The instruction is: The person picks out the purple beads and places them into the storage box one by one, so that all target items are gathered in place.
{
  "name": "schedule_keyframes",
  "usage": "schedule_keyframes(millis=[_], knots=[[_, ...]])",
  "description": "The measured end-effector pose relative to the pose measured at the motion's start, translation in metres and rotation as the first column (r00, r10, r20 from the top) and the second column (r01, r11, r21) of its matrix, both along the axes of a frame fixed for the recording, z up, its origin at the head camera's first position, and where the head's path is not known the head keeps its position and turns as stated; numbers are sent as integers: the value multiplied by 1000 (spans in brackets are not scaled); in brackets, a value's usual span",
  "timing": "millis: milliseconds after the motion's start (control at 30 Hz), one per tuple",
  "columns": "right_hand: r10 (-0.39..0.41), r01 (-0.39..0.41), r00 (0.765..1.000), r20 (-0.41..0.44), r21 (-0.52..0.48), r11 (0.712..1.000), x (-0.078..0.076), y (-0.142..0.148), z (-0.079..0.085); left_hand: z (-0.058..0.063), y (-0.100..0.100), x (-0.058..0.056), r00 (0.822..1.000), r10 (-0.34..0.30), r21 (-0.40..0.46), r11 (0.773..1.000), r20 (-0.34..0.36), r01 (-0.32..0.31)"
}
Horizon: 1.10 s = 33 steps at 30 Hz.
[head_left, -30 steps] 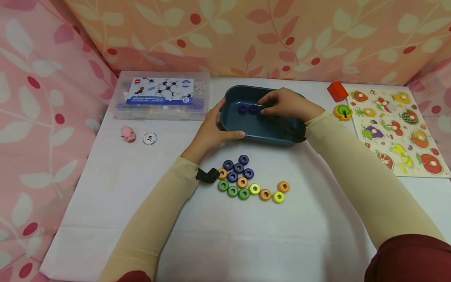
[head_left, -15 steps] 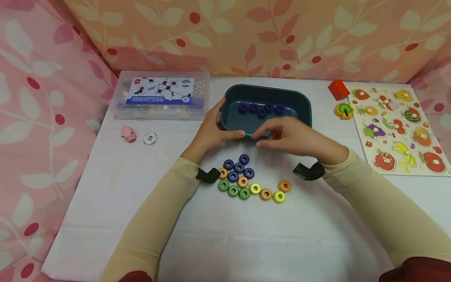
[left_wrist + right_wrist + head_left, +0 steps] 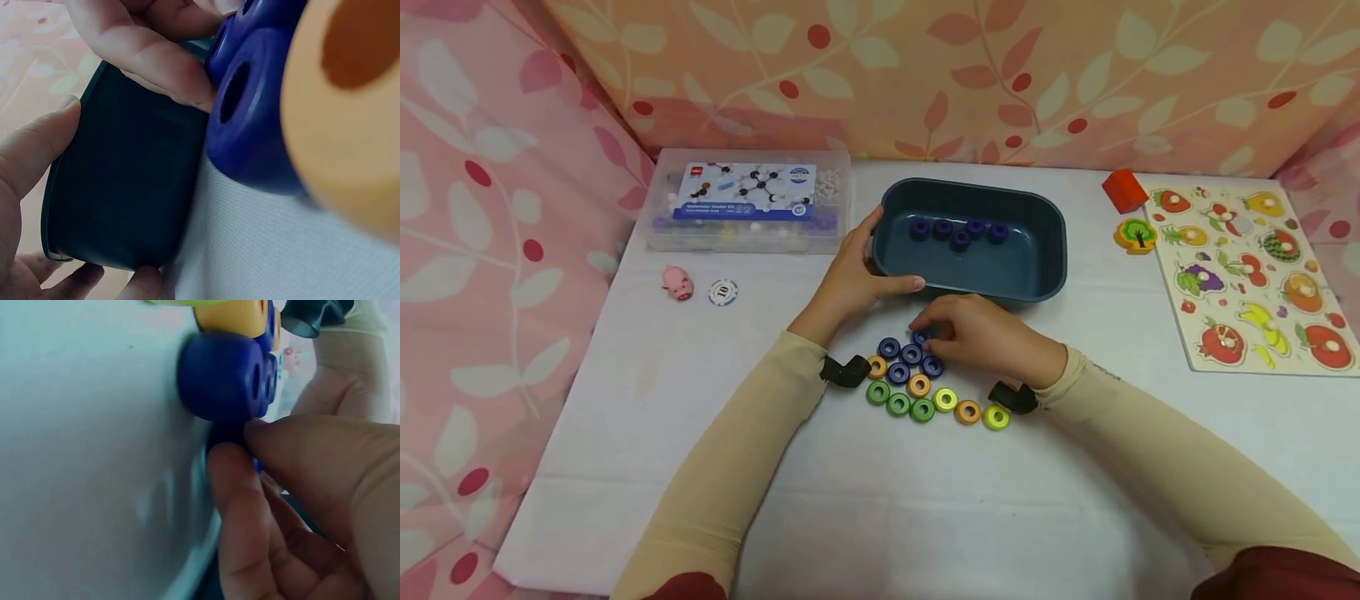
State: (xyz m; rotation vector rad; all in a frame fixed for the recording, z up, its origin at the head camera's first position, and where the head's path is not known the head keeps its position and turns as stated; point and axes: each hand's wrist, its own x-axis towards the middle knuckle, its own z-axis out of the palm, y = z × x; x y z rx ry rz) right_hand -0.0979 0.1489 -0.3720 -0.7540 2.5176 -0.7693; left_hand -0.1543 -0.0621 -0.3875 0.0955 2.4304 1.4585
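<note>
My left hand [image 3: 859,271] grips the left end of a dark teal plastic tub [image 3: 1000,271], its thumb along the near side and its fingers round the end. Inside the tub lie several dark blue ring beads [image 3: 959,240] near the far wall. My right hand [image 3: 985,337] is in front of the tub and pinches a blue ring bead [image 3: 921,337] between thumb and fingers. In the right wrist view, those fingertips partly cover that bead [image 3: 226,434]. Other blue beads [image 3: 898,372] lie right beside it on the cloth.
Green beads [image 3: 898,405], yellow beads [image 3: 996,417] and orange beads [image 3: 967,412] lie close by. A clear kit box [image 3: 745,237], a toy pig [image 3: 678,282] and a poker chip [image 3: 723,292] are left; a red block [image 3: 1124,192], tree piece [image 3: 1135,236] and fruit puzzle [image 3: 1217,304] are right.
My right hand has come out of the tub, leaving blue beads spread inside, and moved toward me onto a blue bead on the table. The left hand stays on the tub.
</note>
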Motion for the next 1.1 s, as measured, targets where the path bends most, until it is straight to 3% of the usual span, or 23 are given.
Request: schedule_keyframes(millis=[167,333,433,600,700,800,1100], knots=[[4,-4,999,-33,-11,1000,4,4,5,0,1,0,1000,-3,-4,1000,-1,3],[-41,34,992,-121,-57,998,2,13,42,-1,2,0,1000,-2,10,1000,4,2],[-113,102,980,-163,-75,992,-17,17,66,0,2,-1,1000,4,15,1000,7,-4],[-176,170,979,-100,-62,983,-68,6,85,1,0,0,1000,-4,13,1000,28,3],[-140,139,988,-65,-32,990,-100,-6,81,0,-2,-1,999,-8,20,1000,31,8],[-118,119,992,-42,21,993,-123,-11,69,-3,-2,-1,1000,-18,25,1000,15,18],[-127,123,990,59,71,990,-148,-16,37,-2,-1,0,1000,-13,5,1000,9,13]])
